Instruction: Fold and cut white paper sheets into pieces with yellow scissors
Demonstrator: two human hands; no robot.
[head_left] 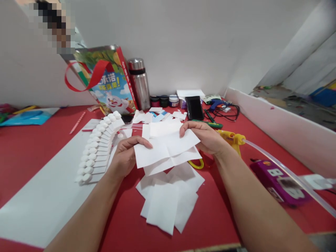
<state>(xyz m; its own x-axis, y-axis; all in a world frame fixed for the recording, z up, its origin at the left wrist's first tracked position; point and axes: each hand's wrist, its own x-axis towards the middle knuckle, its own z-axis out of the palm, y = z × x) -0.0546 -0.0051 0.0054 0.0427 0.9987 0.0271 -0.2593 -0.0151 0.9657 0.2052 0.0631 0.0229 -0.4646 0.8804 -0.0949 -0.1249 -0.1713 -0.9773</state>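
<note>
Look, paper sheets [168,148] held up over the paper pile [168,203]!
Red table [39,147] under the pile, a white board [39,196] lying left of the pile. Just beyond the pile, the sheets: left hand [126,155] pinches their left edge, fingers curled tight; right hand [207,136] clamps the top right corner, thumb and fingers closed on paper.

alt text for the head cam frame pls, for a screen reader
The left hand and right hand hold a few white paper sheets above a pile of paper squares on a red table. White-tipped paper strips lie in a row at left; a steel flask, gift bag and yellow glue gun sit farther back.
</note>
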